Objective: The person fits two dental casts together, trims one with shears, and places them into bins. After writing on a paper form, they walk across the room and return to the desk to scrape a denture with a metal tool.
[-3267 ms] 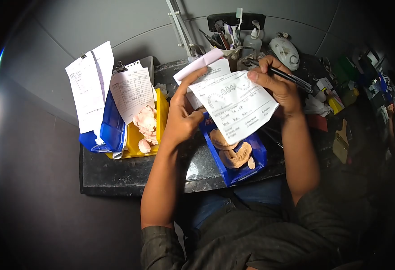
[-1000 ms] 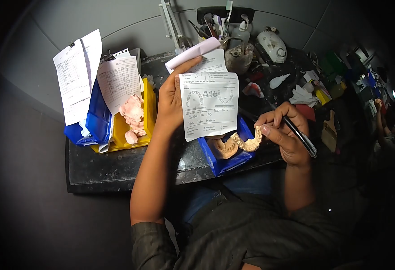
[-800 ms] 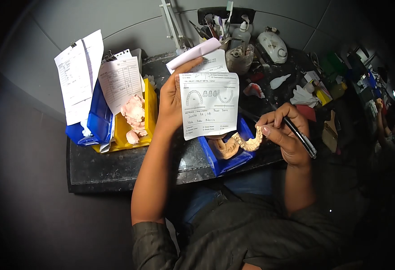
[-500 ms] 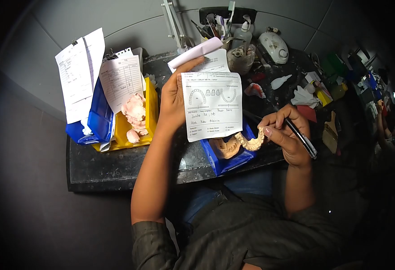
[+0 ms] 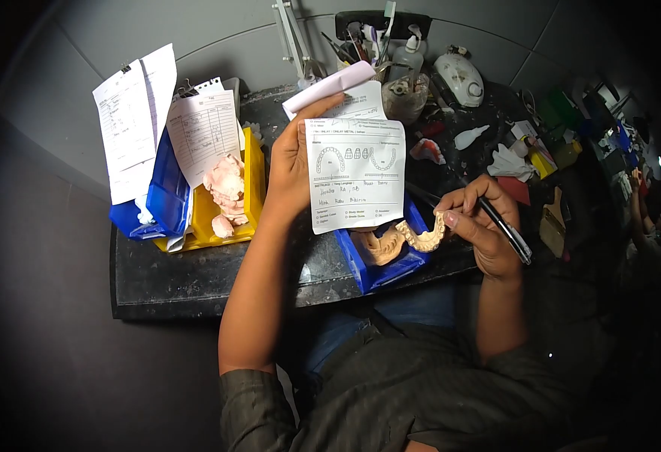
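Note:
My left hand (image 5: 294, 162) is closed on a dental order form (image 5: 357, 177), printed with tooth diagrams and handwriting, its pink upper sheet (image 5: 329, 88) folded back. Between the thumb and fingers of my right hand (image 5: 485, 224) is a horseshoe-shaped yellowish dental cast (image 5: 425, 239) with teeth. A black pen (image 5: 505, 230) also rests in that hand, slanting down to the right. Under the form and the cast stands a blue tray (image 5: 364, 275), partly hidden by the paper. Inside it lies another tan dental cast (image 5: 382, 247).
To the left stand a blue bin (image 5: 169, 203) and a yellow bin (image 5: 254, 177) with clipped papers (image 5: 204, 134) and pink lumps (image 5: 225, 188). Behind are a toothbrush cup, a plastic bottle (image 5: 406, 59) and a dusty white device (image 5: 458, 79). A red-and-white dental piece (image 5: 427, 151) lies right of the form.
Almost nothing differs. The form in my left hand has shifted up very slightly, and the right hand with the cast and pen has barely moved.

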The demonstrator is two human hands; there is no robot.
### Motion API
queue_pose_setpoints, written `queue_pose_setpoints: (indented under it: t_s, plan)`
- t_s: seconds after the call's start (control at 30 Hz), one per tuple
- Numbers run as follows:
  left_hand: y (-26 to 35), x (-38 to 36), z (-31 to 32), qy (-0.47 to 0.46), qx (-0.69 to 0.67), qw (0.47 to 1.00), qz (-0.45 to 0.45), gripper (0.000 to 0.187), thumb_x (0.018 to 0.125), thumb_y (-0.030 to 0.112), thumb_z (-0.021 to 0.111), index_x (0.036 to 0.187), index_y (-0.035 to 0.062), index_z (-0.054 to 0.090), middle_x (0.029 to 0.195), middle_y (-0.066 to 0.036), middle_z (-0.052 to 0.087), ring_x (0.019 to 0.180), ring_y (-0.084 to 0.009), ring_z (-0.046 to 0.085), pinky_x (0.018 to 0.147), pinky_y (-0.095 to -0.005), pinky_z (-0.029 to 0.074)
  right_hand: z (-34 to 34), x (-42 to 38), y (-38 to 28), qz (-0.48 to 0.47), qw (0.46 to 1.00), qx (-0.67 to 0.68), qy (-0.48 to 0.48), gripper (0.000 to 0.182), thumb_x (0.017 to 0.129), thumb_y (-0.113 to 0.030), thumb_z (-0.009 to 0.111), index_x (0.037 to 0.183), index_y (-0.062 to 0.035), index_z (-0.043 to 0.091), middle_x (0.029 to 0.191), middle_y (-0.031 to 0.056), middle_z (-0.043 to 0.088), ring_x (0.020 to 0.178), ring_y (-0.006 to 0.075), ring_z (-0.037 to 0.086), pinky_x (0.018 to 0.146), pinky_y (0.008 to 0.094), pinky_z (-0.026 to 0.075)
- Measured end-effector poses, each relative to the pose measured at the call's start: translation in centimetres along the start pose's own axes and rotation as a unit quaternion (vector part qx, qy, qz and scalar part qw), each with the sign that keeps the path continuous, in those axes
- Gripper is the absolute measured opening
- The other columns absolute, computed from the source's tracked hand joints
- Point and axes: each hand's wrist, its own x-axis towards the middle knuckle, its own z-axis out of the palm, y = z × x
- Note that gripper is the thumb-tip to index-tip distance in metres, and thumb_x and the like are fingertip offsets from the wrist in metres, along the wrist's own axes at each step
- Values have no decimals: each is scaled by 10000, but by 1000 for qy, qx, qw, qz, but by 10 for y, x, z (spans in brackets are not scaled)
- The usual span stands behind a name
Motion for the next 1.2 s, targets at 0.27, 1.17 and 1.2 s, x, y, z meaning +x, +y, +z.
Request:
queue_pose_setpoints:
  t_s: [0.27,1.17,1.2]
  plan:
    - [-1,0,-1,-2,-7,1000,-22,476,1127,307,310,1339,-20,582,1309,-108,647,1091,-133,615,976,-285,487,-1,-1,-1,-1,1000,-5,-9,248,868,87,678,921,-60,485,945,182,691,808,123,665,711,244,556]
    - [0,0,0,5,0,1000,-14,487,1128,319,308,1359,-17,575,1281,-94,654,1061,-116,607,959,-276,483,2,-2,0,6,1000,-2,-9,225,883,72,684,932,-44,497,958,195,694,788,106,670,700,237,584]
    - [0,0,0,3,-3,1000,-18,487,1127,319,309,1359,-15,576,1279,-95,655,1063,-116,606,961,-276,483,2,-2,0,7,1000,-5,-7,226,882,71,684,930,-45,497,957,195,694,785,109,672,696,239,588]
